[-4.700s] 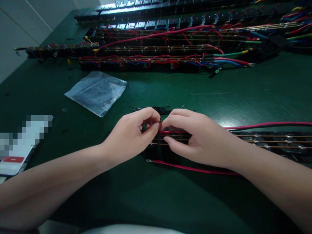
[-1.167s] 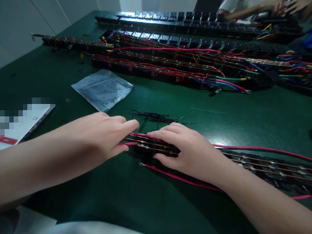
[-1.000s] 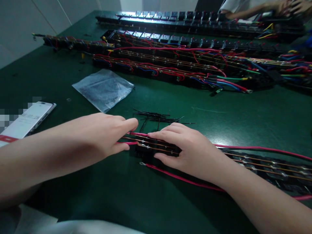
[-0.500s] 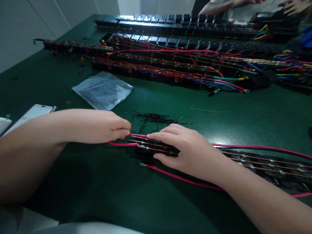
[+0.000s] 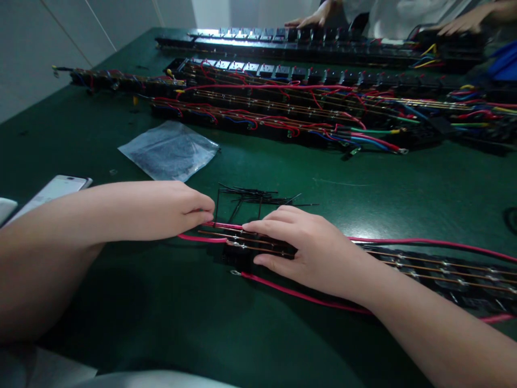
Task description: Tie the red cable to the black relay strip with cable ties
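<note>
A long black socket strip [image 5: 424,269] with copper bars and a red wire [image 5: 307,295] lies across the near table. My left hand [image 5: 183,207] is closed at the strip's left end. Its fingertips pinch a thin black cable tie [image 5: 217,203] that stands up from them, beside another red wire [image 5: 194,237]. My right hand [image 5: 311,250] lies on top of the strip's left end, its fingers stretched flat over the copper bars and its thumb against the near side. A loose heap of black cable ties [image 5: 258,195] lies just beyond both hands.
A clear plastic bag [image 5: 169,151] lies on the green table [image 5: 404,183] at left, and a phone [image 5: 48,191] at the left edge. Several wired socket strips [image 5: 291,116] fill the far side. Other people's hands [image 5: 307,20] work at the far edge.
My left hand has drawn back to the left and closed from stretched fingers into a pinch at the strip's end. My right hand has stayed flat on the strip.
</note>
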`<state>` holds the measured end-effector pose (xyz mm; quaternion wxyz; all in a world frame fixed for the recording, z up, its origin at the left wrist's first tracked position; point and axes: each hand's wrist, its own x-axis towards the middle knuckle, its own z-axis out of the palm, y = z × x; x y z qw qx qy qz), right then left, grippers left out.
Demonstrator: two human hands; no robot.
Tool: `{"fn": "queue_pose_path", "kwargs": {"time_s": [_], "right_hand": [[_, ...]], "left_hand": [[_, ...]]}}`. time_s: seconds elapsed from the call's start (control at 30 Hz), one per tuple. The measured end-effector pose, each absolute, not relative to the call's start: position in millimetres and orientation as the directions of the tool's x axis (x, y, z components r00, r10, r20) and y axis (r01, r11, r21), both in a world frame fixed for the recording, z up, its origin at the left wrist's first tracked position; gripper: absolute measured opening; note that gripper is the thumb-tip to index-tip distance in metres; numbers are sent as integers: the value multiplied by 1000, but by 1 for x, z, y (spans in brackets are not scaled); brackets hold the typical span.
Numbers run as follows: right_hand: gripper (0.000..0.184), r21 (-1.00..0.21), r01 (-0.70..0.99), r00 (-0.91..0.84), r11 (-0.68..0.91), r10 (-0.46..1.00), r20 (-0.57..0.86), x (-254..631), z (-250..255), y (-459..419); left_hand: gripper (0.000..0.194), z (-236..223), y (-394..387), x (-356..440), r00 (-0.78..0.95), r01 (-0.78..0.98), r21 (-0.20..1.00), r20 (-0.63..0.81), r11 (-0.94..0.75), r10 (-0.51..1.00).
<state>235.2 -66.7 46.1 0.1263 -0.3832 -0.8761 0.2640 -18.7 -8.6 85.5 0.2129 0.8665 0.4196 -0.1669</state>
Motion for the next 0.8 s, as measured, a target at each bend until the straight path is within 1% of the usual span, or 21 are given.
{"fn": "queue_pose_path", "kwargs": {"time_s": [0.1, 0.2, 0.3, 0.4, 0.53, 0.63, 0.7, 0.8], "right_hand": [[39, -561, 609, -669, 561, 743, 17, 235, 45, -67], [40, -560, 611, -666, 560, 746, 18, 235, 44, -67], [40, -559, 608, -669, 563, 743, 21, 235, 43, -66], [41, -555, 610, -671, 566, 741, 20, 235, 44, -67], [40, -550, 608, -671, 572, 741, 29, 236, 45, -68], [40, -552, 606, -672, 573, 740, 31, 235, 45, -68], [39, -556, 603, -672, 572, 739, 31, 235, 45, -68], [39, -559, 601, -672, 571, 740, 33, 235, 45, -68]], "left_hand": [[33, 90, -8, -17, 542, 823, 229, -594, -520, 595], [30, 93, -9, -16, 517, 838, 228, -622, -496, 588], [32, 91, -8, -17, 514, 841, 224, -613, -492, 600], [37, 88, -6, -16, 513, 848, 232, -583, -476, 630], [38, 88, -3, -13, 509, 858, 252, -532, -447, 677], [32, 88, -2, -13, 507, 860, 262, -526, -437, 683], [27, 87, -2, -14, 524, 849, 286, -549, -443, 651], [24, 84, -3, -17, 544, 836, 307, -571, -454, 615]]}}
